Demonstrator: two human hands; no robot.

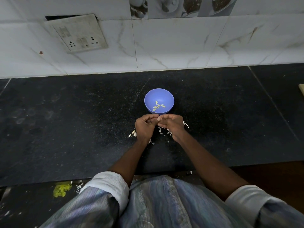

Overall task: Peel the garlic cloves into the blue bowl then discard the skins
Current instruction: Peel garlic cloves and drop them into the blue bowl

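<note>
A blue bowl (159, 96) stands on the black counter, with several pale peeled cloves (158, 106) lying in its bottom. Just in front of it my left hand (144, 127) and my right hand (172, 125) meet fingertip to fingertip. Between the fingers of both hands a small whitish garlic clove (158, 118) is pinched; most of it is hidden. White garlic skins (164, 131) lie scattered on the counter under and around both hands.
The black stone counter (82, 120) stretches wide to left and right. A tiled wall with a socket plate (77, 32) rises behind it. A pale board edge (301, 90) shows at far right. Yellow scraps (61, 190) lie below the counter's front edge.
</note>
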